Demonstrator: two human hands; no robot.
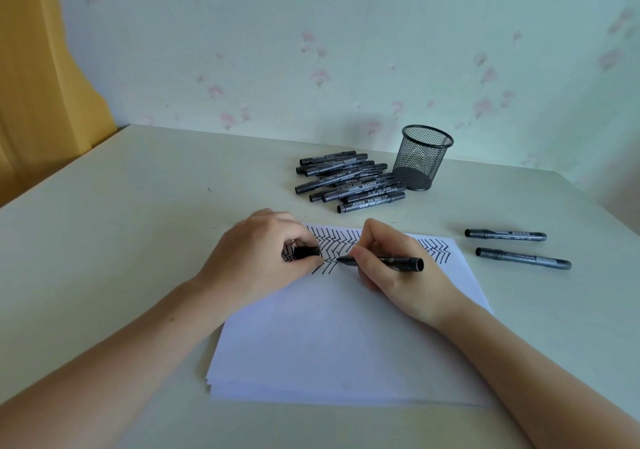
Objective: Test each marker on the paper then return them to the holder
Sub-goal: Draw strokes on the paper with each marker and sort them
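The right hand (391, 268) grips an uncapped black marker (384, 261) with curled fingers, tip pointing left and at or just above the stack of white paper sheets (346, 337), beside rows of black zigzag test strokes (332, 240) along the far edge. The left hand (256, 258) rests on the paper and pinches the black marker cap (306, 252). A pile of capped black markers (349, 182) lies beside the upright black wire-mesh holder (420, 157); two more capped markers (512, 246) lie right of the paper on the pale table (138, 206).
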